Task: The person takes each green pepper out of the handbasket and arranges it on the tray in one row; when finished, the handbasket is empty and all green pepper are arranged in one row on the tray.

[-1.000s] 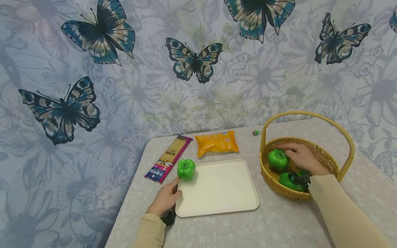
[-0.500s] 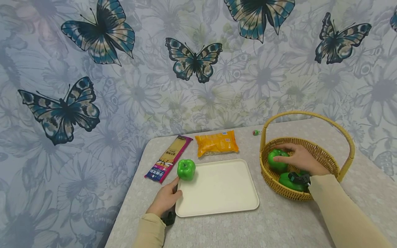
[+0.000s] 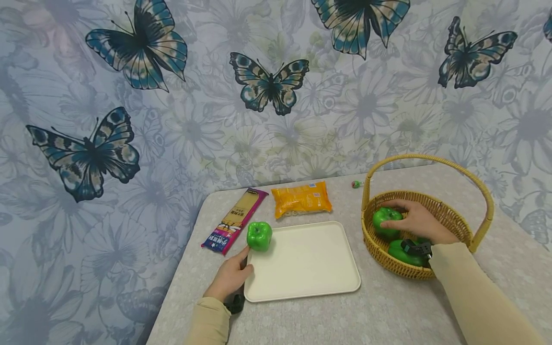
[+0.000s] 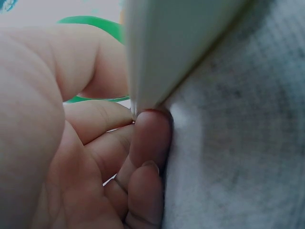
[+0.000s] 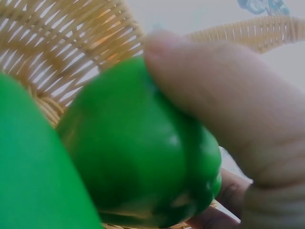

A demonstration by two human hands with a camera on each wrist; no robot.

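Note:
My right hand [image 3: 420,223] reaches into a wicker basket [image 3: 460,225] and holds a shiny green bell pepper [image 3: 385,221], thumb on one side, fingers round the other. In the right wrist view the thumb lies over that bell pepper [image 5: 133,138]. Partly hidden under my wrist is another green pepper [image 3: 403,252]. My left hand [image 3: 230,275] grips the left edge of a cream tray [image 3: 308,261]. The left wrist view has the thumb above the tray's edge [image 4: 157,52] and fingertips tucked against its underside. A second green bell pepper [image 3: 259,235] sits at the tray's far left corner.
Behind the tray lies an orange packet [image 3: 301,199]. A long purple and gold packet [image 3: 235,220] lies left of it. A small red and green thing [image 3: 356,184] rests near the wall. The basket's tall handle [image 3: 431,157] arches above the right hand.
In the basket, my right thumb has shifted onto the near side of the bell pepper, and the hand has taken hold of it. The left hand and tray have stayed put.

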